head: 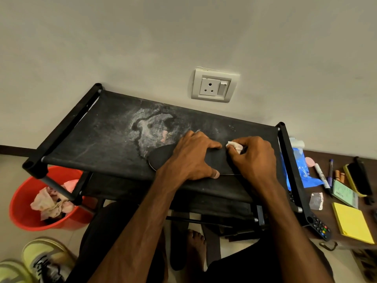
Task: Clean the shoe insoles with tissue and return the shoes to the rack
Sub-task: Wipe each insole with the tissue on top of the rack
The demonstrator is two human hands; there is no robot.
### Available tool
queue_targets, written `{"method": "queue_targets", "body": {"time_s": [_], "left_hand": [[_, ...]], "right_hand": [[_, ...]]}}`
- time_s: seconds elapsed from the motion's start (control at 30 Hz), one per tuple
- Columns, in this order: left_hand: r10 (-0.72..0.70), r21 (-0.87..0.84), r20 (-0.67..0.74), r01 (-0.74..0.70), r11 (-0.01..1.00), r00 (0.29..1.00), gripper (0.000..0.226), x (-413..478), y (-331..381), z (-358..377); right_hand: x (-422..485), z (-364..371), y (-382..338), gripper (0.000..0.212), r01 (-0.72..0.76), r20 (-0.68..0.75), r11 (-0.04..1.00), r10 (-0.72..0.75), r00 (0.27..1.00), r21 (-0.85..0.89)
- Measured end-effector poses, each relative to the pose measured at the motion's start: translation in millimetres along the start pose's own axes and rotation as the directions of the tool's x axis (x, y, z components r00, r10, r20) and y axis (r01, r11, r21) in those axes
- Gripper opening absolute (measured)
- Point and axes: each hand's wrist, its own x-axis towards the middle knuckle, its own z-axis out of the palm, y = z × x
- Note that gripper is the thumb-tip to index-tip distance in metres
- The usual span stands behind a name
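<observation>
A black insole [163,158] lies flat on the top shelf of the black fabric shoe rack [106,127]. My left hand [193,158] presses down on the middle of the insole, fingers spread over it. My right hand [253,158] grips a small wad of white tissue [234,146] against the insole's right part. Two yellow-green sneakers [44,260] stand on the floor at the lower left. Two more dark insoles [179,242] lie on the floor under the rack, near my bare foot.
A red bucket [22,207] with crumpled used tissues stands left of the rack. A dark side table [330,233] to the right holds a blue tissue packet [302,170], markers, a shoe brush [359,176], yellow sticky notes [350,223] and a remote [320,227]. A wall socket [214,86] is behind the rack.
</observation>
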Motion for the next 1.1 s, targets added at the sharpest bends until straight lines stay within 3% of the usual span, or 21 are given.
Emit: {"method": "queue_targets", "body": {"time_s": [0.23,0.43,0.63,0.87,1.0,1.1], "left_hand": [[0.011,-0.015,0.005,-0.011,1.000,1.000,0.086,4.9,-4.4,5.3],[0.000,-0.039,-0.008,-0.001,0.999,1.000,0.081,-0.8,-1.9,1.3],[0.010,-0.064,-0.003,-0.010,0.998,1.000,0.084,3.7,-5.7,4.4],[0.002,-0.068,-0.022,-0.003,0.998,1.000,0.081,-2.0,-4.6,2.6],[0.008,-0.078,-0.019,-0.009,0.997,1.000,0.081,-2.1,-3.9,2.3],[0.008,-0.071,-0.025,-0.010,0.997,1.000,0.080,-1.4,-3.8,2.1]], "right_hand": [[-16.0,4.5,-5.5,0.020,0.147,0.100,0.989,-0.147,0.984,0.004],[-0.2,-6.9,9.6,0.019,0.033,0.040,0.999,-0.033,0.999,0.000],[-25.7,-3.0,-2.5,0.027,0.253,0.186,0.965,-0.261,0.947,0.067],[-26.2,-13.9,11.4,0.014,0.158,0.114,0.987,-0.158,0.981,0.013],[-32.0,-13.5,8.1,0.014,0.181,0.244,0.977,-0.204,0.948,0.114],[-25.5,-19.3,17.7,0.016,0.148,0.209,0.986,-0.161,0.965,0.077]]}}
